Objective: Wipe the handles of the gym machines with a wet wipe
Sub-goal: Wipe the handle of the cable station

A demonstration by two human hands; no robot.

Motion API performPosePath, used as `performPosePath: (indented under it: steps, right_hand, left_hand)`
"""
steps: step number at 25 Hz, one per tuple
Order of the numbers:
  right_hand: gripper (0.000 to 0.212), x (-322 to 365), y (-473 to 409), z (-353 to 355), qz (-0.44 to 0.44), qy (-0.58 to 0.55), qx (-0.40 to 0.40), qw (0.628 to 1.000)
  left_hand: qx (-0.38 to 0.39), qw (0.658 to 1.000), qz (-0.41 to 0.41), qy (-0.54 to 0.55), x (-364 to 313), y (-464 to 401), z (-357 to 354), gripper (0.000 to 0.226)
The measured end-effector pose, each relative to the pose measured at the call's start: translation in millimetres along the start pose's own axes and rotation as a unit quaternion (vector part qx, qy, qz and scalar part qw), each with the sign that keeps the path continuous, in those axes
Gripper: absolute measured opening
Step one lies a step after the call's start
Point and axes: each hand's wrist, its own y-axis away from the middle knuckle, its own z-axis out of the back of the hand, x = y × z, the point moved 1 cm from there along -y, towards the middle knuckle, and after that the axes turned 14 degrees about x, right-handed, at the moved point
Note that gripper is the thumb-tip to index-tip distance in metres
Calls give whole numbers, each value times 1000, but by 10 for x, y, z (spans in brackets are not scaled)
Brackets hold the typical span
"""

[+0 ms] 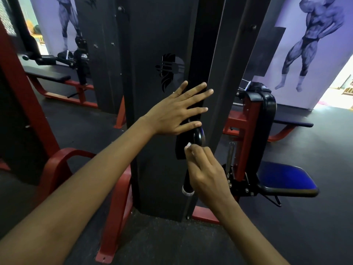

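Hanging beside the black panel (pixel 152 111), the handle (pixel 188 181) shows as a dark round grip with a pale metal ring at its lower end; your right hand (pixel 208 175) covers its upper part. That hand's fingers are curled, and a small white scrap of wipe (pixel 188 147) peeks out at your fingertips, pinched against the glossy black pulley (pixel 198 137) just above the handle. Most of the wipe is hidden, so you cannot tell its size or how wet it is.

Your left hand (pixel 177 109) lies flat with fingers straight and spread, pressing on the matte black bracket (pixel 180 150) that carries the pulley, on the edge of the panel. A lion-like logo (pixel 168 72) is cut into the panel above your fingers.

To the right stands a red steel frame (pixel 248 131) with a smooth blue padded seat (pixel 284 178). To the left is a black bench (pixel 47 74) on red legs. Purple walls carry a muscle mural (pixel 309 41), and the floor (pixel 305 226) is dark and speckled.
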Motion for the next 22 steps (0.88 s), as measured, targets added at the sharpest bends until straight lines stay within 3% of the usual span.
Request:
performPosePath:
  steps: [4,11,16,19,22]
  right_hand:
    - [14,153,-44,-73,4,79,51,996]
    - [15,444,147,-368,-23,13,205,978]
    - [39,487,394,-502,-15,-21,316,948]
    - [40,435,397,-493,-10,-31,313,949]
    - [16,312,259,-350,18,-30,248,968]
  left_hand:
    - [-16,999,1,32,-12,6,-33,52]
    - [-24,998,7,54,-23,0,-54,51]
    - [-26,999,4,47,-21,-22,-65,51]
    - [-23,999,4,49,-21,-26,-74,52]
    - [-26,998,5,51,-29,-29,-70,51]
